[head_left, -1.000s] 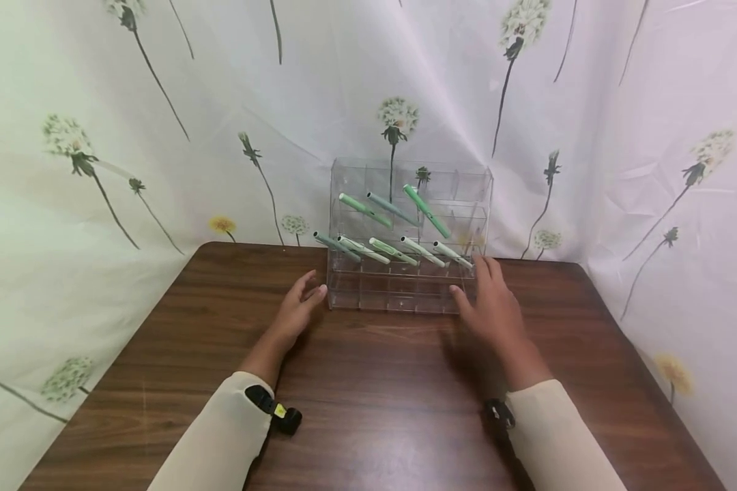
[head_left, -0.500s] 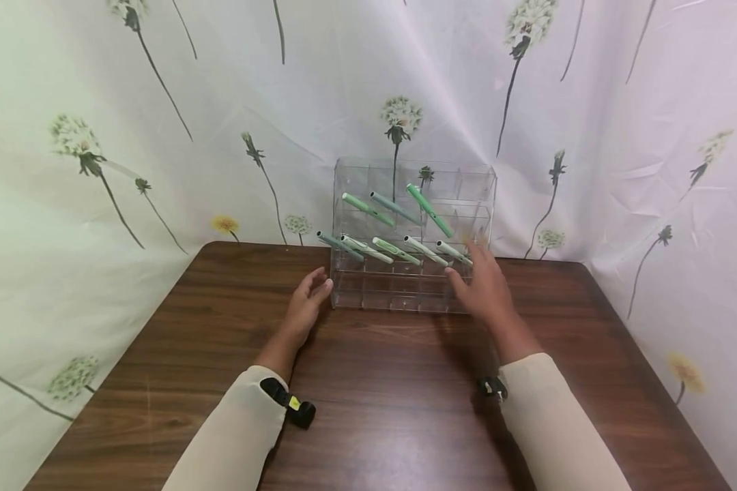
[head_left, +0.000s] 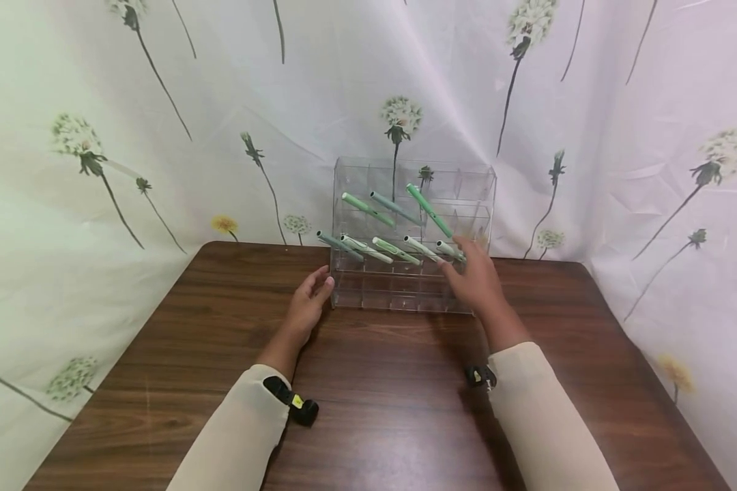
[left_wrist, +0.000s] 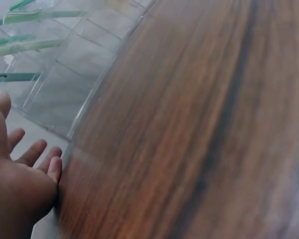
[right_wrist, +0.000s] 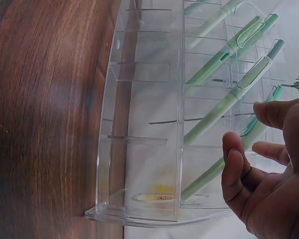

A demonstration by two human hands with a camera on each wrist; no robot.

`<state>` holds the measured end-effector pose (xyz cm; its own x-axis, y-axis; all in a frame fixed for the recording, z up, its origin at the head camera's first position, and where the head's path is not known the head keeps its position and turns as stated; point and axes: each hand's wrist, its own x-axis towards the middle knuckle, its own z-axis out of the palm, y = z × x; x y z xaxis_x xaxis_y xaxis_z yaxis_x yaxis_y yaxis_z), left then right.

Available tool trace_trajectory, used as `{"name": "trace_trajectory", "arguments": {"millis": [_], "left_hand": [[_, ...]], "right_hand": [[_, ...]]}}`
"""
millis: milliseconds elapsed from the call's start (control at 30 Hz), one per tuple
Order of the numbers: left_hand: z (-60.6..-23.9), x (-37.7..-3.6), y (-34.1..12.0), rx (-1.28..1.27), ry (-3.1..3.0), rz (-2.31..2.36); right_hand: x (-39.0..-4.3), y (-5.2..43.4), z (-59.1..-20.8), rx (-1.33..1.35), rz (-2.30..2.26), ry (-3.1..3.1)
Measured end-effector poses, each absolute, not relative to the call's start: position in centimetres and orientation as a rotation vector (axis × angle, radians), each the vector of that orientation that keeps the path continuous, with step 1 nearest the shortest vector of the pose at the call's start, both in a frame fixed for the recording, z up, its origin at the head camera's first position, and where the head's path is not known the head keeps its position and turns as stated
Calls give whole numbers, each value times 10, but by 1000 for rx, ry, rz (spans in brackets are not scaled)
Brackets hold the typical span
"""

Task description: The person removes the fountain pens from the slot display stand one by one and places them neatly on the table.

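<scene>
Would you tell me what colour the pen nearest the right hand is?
Pale mint green; the pen by the right hand shows best in the right wrist view.

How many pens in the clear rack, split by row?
Upper row pens: 3
Lower row pens: 5
Total in the acrylic rack: 8

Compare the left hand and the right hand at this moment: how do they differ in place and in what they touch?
The left hand lies low beside the clear organizer's left end, near the table; the right hand is raised at the organizer's right front. The left hand is near no pen; the right hand's fingers reach the rightmost lower pen. Both are open, in cream sleeves.
</scene>
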<state>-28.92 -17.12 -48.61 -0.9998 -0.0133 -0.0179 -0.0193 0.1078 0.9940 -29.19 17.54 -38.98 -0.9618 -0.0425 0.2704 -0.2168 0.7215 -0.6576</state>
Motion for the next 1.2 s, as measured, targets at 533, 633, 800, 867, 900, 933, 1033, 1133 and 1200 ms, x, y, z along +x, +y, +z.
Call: {"name": "trace_trajectory", "arguments": {"millis": [533, 633, 800, 867, 900, 933, 1033, 1133, 1200], "left_hand": [[-495, -294, -163, -14, 2510, 1923], [-495, -293, -163, -1, 2529, 1932], [-496, -292, -164, -6, 2557, 1914], [-496, -292, -164, -7, 2576, 1892], [-496, -292, -163, -12, 2579, 1887], [-495, -291, -163, -12, 2587, 1882], [-495, -290, -162, -3, 2601, 1876], [-495, -290, -163, 2, 2607, 1875], [-495, -290, -163, 1, 2601, 1886]], "right_hand": [[-295, 181, -400, 174, 1180, -2619], [-298, 181, -403, 178, 1200, -2606], [-302, 180, -402, 176, 1239, -2583], [-303, 180, -402, 172, 1254, -2580], [-303, 180, -401, 171, 1259, -2584], [-303, 179, -401, 170, 1263, -2584], [-304, 179, -401, 161, 1276, -2588], [-304, 178, -401, 143, 1283, -2593], [-305, 178, -401, 132, 1284, -2600]]}}
